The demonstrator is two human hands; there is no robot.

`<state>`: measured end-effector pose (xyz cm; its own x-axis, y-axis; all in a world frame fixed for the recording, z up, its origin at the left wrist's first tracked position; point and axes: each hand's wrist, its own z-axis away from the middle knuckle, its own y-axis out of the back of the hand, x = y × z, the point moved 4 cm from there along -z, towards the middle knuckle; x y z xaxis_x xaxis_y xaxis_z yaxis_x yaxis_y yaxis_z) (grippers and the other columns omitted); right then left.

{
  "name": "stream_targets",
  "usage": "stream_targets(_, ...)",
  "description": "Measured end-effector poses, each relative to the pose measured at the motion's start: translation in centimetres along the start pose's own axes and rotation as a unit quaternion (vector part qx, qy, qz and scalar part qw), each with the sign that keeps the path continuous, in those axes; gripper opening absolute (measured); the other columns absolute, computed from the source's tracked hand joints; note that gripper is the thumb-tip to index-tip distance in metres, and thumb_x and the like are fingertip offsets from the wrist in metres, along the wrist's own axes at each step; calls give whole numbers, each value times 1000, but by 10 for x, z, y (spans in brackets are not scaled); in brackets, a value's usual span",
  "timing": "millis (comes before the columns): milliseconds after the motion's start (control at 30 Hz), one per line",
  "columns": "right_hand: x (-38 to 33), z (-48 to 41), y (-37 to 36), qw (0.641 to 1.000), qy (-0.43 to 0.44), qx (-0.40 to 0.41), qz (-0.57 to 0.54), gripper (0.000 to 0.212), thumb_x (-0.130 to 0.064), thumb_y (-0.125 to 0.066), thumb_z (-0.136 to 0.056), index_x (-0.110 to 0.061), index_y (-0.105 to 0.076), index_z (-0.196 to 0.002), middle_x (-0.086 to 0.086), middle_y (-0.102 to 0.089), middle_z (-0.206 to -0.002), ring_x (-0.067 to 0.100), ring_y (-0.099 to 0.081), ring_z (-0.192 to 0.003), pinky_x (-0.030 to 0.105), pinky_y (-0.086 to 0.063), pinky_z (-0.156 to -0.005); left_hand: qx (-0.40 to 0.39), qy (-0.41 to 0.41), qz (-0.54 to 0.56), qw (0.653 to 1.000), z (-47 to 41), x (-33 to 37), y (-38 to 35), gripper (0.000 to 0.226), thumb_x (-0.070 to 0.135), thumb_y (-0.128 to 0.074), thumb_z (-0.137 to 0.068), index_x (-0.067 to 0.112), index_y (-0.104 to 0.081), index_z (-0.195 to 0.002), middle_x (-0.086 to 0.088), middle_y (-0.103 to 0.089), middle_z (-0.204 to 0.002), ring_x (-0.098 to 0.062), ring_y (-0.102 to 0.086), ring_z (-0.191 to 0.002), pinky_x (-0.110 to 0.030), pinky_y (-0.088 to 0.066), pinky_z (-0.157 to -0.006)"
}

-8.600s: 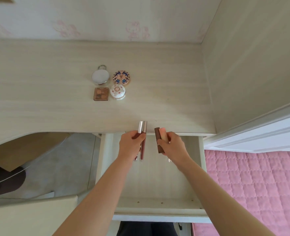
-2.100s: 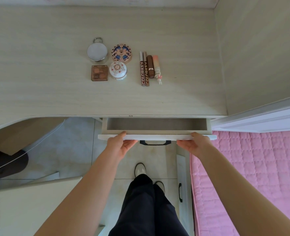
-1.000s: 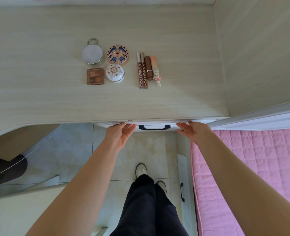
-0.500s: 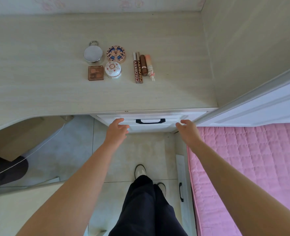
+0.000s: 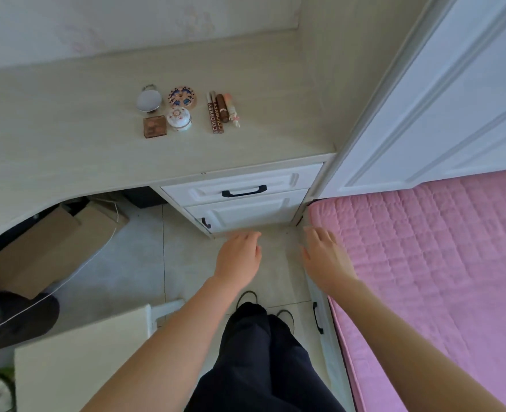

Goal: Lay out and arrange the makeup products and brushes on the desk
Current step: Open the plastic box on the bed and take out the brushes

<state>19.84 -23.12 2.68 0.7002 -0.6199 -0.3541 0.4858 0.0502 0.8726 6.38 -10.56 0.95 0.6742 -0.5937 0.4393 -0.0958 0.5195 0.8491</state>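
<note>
Presently we find both hands empty. The left hand [image 5: 239, 257] and the right hand [image 5: 324, 260] hover palm-down with fingers loosely spread. Both are below the top drawer [image 5: 275, 181], in front of the foot of the lower door [image 5: 245, 212]. We cannot tell whether either touches that door. The top drawer sits closed and flush.

The task's things lie beyond the top drawer, on the desk [image 5: 67, 144], well apart from both hands. Beyond the drawer's left half runs a row of four tubes [image 5: 222, 110], packed side by side. Their long axes point away from the drawer front toward the wall. Left of that row stands a two-by-two block:
- a silver round compact [image 5: 149, 100]
- a patterned round compact [image 5: 182, 97]
- a brown square palette [image 5: 155, 126]
- a white floral pot [image 5: 179, 118]

The left hand is the nearer to the tubes, sitting almost in line with them below the drawer. The right hand hangs off the drawer's right end, just beside the pink bed [image 5: 424, 248]. We judge that any reach to the row falls to the left hand, up and over the drawer front, closing across the tubes' width. No brushes show on the desk. We judge that part outstanding and cannot tell where they are kept.
</note>
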Motion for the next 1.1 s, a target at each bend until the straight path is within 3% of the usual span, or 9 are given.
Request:
stream_targets(133, 5, 46, -1, 997, -26, 76, 17, 37, -18, -54, -90, -5, -52, -124, 10, -56, -125, 33, -47, -120, 44, -42, -99, 13, -95, -61, 993, 23, 33, -2, 39, 20, -43, -97, 11, -47, -135, -3, -55, -130, -22, -44, -123, -33, -38, -99)
stream_targets(267, -2, 78, -6, 989, -85, 117, 20, 41, -26, -58, -90, -6, -53, -125, 9, -56, -125, 34, -47, -122, 55, -42, -97, 21, -183, -84, 979, 37, 45, 4, 36, 17, -56, -90, 8, -56, -126, -5, -60, -121, -25, -51, -119, -37, -42, -101)
stream_targets(433, -17, 115, -24, 970, -170, 174, -2, 46, -25, -59, -89, -5, -50, -129, 12, -56, -126, 37, -47, -124, 52, -41, -101, 15, -284, -126, 951, 51, 44, 7, 38, 17, -63, -86, 8, -59, -122, -5, -61, -123, -28, -51, -123, -45, -41, -104)
stream_targets(567, -27, 142, -41, 961, -211, 178, -10, 47, -24, -56, -90, -2, -47, -131, 12, -53, -129, 35, -46, -124, 47, -36, -107, 23, -310, -147, 939, 66, 40, 9, 38, 18, -61, -88, 10, -59, -124, -4, -59, -127, -27, -47, -128, -51, -38, -106)
stream_targets(667, -28, 180, -51, 933, -295, 204, -25, 47, -18, -66, -84, 0, -53, -125, 15, -57, -125, 41, -49, -120, 51, -43, -101, 11, -349, -148, 925, 81, 47, 3, 37, 19, -60, -89, 10, -58, -125, -4, -58, -130, -27, -46, -129, -52, -35, -108)
stream_targets(833, -29, 255, -72, 887, -397, 231, -37, 43, -18, -56, -87, -2, -52, -126, 12, -56, -127, 38, -47, -122, 49, -39, -104, -18, -439, -143, 887, 114, 76, -8, 38, 18, -58, -90, 8, -57, -127, -6, -56, -132, -27, -44, -131, -52, -32, -110)
stream_targets(1000, -33, 330, -107, 825, -512, 232, -63, 48, -24, -56, -89, -2, -50, -131, 14, -53, -134, 38, -43, -130, 50, -36, -107, -66, -544, -146, 824, 159, 114, -36, 46, 28, -36, -92, 9, -57, -128, -6, -56, -133, -26, -44, -131, -48, -31, -112)
stream_targets(1100, -42, 374, -126, 781, -572, 239, -81, 49, -27, -59, -89, -1, -52, -130, 16, -55, -132, 38, -46, -128, 50, -39, -105, -102, -603, -142, 779, 194, 134, -59, 48, 28, -35, -90, 7, -58, -126, -7, -58, -131, -26, -46, -129, -44, -34, -111)
